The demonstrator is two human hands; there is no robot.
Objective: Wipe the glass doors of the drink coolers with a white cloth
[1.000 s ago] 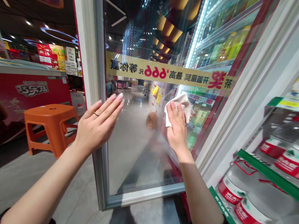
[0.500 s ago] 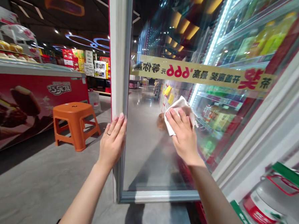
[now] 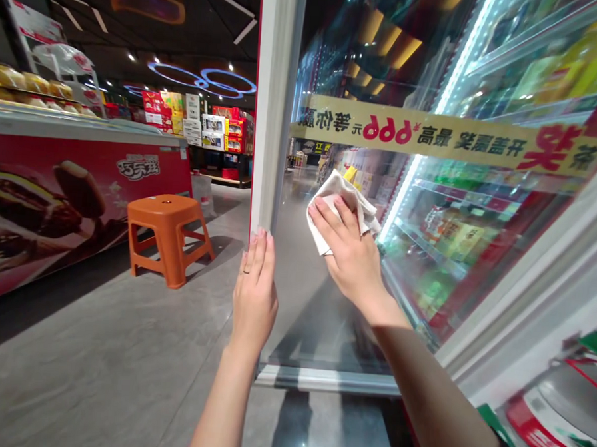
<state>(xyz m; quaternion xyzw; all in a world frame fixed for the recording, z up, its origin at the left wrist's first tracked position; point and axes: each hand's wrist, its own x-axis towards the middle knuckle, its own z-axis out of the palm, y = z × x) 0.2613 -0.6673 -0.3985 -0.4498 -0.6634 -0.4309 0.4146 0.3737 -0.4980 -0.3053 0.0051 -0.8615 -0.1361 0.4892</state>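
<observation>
My right hand (image 3: 351, 259) presses a folded white cloth (image 3: 330, 192) against the glass pane (image 3: 305, 290) of an open cooler door. The fingers lie spread over the cloth, just below a yellow strip (image 3: 348, 123) with mirrored lettering. A ring shows on my left hand (image 3: 255, 294), which lies along the light door frame (image 3: 273, 129) at the door's free edge. Its fingers are straight and point upward; the thumb is hidden.
Shelves of drink bottles (image 3: 458, 238) show through the glass on the right. Large water jugs (image 3: 543, 423) stand low at right. At left are an orange stool (image 3: 168, 220) and a red ice cream freezer (image 3: 104, 200). Stacked boxes (image 3: 204, 122) stand farther back.
My right hand and the cloth have slid leftward across the glass, nearer the door's free edge. My left hand stays at the frame. The whole view has shifted, so the surroundings appear farther right.
</observation>
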